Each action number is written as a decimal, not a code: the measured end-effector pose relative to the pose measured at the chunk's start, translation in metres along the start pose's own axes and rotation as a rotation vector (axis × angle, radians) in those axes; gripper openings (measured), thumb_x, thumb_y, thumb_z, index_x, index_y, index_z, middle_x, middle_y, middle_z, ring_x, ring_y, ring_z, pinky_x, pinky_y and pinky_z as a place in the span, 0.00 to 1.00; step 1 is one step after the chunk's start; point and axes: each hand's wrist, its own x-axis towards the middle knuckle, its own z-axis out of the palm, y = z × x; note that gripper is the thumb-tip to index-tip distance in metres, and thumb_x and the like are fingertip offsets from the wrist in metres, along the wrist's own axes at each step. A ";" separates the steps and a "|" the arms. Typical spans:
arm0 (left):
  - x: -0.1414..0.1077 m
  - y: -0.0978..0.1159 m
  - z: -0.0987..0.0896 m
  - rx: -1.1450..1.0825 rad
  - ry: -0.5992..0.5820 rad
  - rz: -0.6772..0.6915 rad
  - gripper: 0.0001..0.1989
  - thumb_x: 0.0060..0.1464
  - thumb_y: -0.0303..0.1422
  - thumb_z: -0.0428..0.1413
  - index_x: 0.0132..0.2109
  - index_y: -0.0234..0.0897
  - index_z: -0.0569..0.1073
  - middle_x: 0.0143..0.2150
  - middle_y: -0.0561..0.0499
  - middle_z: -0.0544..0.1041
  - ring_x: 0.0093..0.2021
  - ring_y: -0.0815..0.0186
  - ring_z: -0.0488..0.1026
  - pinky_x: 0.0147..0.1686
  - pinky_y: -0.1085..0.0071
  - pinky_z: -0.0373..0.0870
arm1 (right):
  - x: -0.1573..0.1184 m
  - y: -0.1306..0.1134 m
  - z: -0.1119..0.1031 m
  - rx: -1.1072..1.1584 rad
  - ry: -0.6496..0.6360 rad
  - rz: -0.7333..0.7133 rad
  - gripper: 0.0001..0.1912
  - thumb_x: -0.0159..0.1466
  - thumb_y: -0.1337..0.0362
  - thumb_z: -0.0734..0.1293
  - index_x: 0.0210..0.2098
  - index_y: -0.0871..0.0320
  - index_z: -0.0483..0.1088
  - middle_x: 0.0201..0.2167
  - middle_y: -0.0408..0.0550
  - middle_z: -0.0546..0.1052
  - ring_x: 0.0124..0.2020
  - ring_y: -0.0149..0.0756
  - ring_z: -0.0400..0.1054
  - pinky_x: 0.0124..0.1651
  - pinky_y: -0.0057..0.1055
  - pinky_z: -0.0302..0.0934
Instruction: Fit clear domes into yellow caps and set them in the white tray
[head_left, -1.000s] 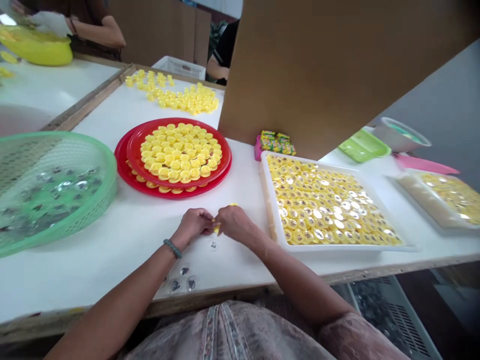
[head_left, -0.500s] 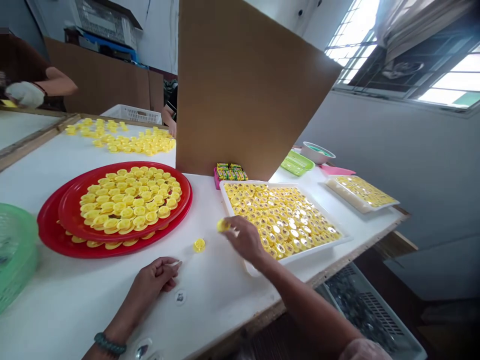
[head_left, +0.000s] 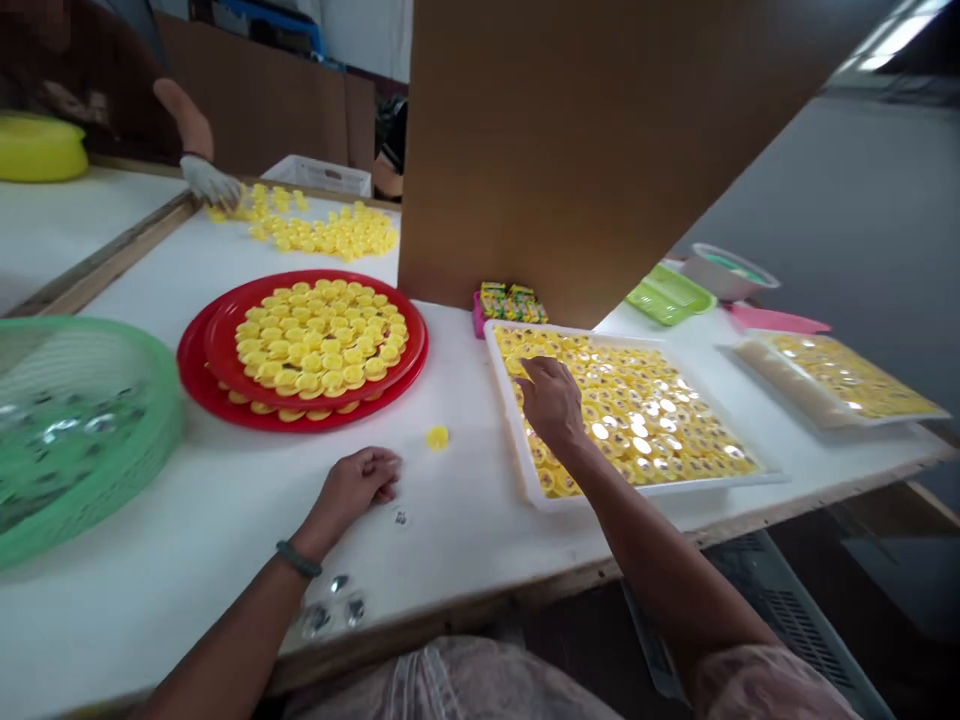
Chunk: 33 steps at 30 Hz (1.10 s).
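Note:
My right hand (head_left: 553, 405) reaches over the left part of a white tray (head_left: 525, 480). Its thumb and forefinger close about a yellow round piece (head_left: 514, 366), which blends with the packed rows around it. My left hand (head_left: 358, 488) rests on the table with curled fingers. Something small and clear may be at its fingertips, but I cannot make it out. Beyond that hand lies a single yellow cup-like piece (head_left: 437, 437). A clear disc with a dark print (head_left: 401, 517) is close to the left fingers. Several shiny clear pieces (head_left: 354, 608) lie near the table's front edge.
Stacked red trays (head_left: 202, 390) hold yellow pieces. At left stands a green basket (head_left: 161, 400) of clear pieces. A cardboard panel (head_left: 555, 160) rises behind a pink box (head_left: 478, 318) of small packets. A second filled tray (head_left: 787, 390) is at right. A co-worker's gloved hand (head_left: 211, 185) touches scattered yellow pieces.
My right hand has carried a yellow piece from the bare table to the white tray. The view has tilted down and shifted left. The co-worker's gloved hand has reached to the scattered pieces.

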 end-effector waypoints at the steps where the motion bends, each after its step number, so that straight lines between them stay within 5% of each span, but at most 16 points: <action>1: 0.000 0.001 0.000 -0.005 0.001 0.015 0.17 0.46 0.40 0.58 0.40 0.32 0.71 0.29 0.50 0.74 0.25 0.69 0.72 0.28 0.71 0.69 | -0.014 -0.020 0.001 0.075 -0.052 -0.120 0.12 0.65 0.68 0.58 0.43 0.60 0.71 0.42 0.57 0.73 0.46 0.43 0.65 0.50 0.43 0.59; 6: -0.002 0.002 -0.002 -0.058 0.003 0.065 0.17 0.46 0.39 0.59 0.40 0.32 0.71 0.29 0.49 0.75 0.25 0.70 0.71 0.28 0.72 0.69 | -0.086 -0.107 0.020 0.232 -0.413 -0.490 0.08 0.63 0.65 0.62 0.40 0.58 0.71 0.40 0.50 0.74 0.41 0.37 0.66 0.43 0.31 0.63; 11: -0.003 0.000 -0.004 -0.089 0.000 0.060 0.18 0.45 0.41 0.59 0.40 0.32 0.71 0.29 0.50 0.74 0.26 0.70 0.71 0.29 0.71 0.70 | -0.112 -0.124 0.042 0.126 -0.597 -0.570 0.08 0.65 0.70 0.58 0.36 0.60 0.69 0.39 0.52 0.73 0.38 0.38 0.64 0.42 0.33 0.62; 14: -0.004 0.000 -0.003 -0.031 -0.009 0.072 0.18 0.46 0.42 0.58 0.40 0.32 0.72 0.29 0.50 0.74 0.26 0.70 0.71 0.29 0.71 0.69 | -0.112 -0.117 0.046 0.231 -0.553 -0.467 0.09 0.65 0.71 0.57 0.37 0.60 0.69 0.38 0.53 0.73 0.40 0.37 0.65 0.44 0.33 0.62; 20: -0.012 0.005 0.004 0.013 -0.146 0.145 0.15 0.49 0.41 0.56 0.37 0.34 0.77 0.31 0.49 0.77 0.29 0.69 0.69 0.31 0.72 0.67 | -0.103 -0.112 0.049 0.778 -0.440 0.173 0.09 0.64 0.64 0.58 0.36 0.58 0.69 0.31 0.46 0.74 0.33 0.32 0.67 0.38 0.28 0.64; 25: -0.014 0.006 0.010 -0.058 -0.116 0.156 0.14 0.45 0.40 0.59 0.35 0.33 0.77 0.28 0.50 0.76 0.27 0.69 0.68 0.32 0.72 0.66 | -0.098 -0.112 0.056 1.164 -0.436 0.489 0.11 0.61 0.58 0.63 0.33 0.60 0.69 0.28 0.46 0.74 0.30 0.32 0.68 0.37 0.31 0.65; 29: -0.014 0.006 0.016 -0.094 -0.082 0.071 0.15 0.43 0.41 0.60 0.33 0.32 0.76 0.27 0.49 0.75 0.27 0.69 0.68 0.31 0.72 0.65 | -0.101 -0.107 0.060 1.191 -0.413 0.550 0.11 0.60 0.58 0.63 0.34 0.60 0.69 0.27 0.46 0.74 0.30 0.32 0.69 0.38 0.32 0.66; 33: -0.014 0.014 0.020 -0.055 -0.108 0.015 0.13 0.42 0.39 0.60 0.28 0.32 0.74 0.23 0.52 0.72 0.24 0.71 0.66 0.27 0.74 0.62 | -0.106 -0.102 0.055 0.946 -0.345 0.280 0.17 0.60 0.63 0.64 0.49 0.56 0.66 0.38 0.48 0.73 0.34 0.32 0.70 0.40 0.32 0.67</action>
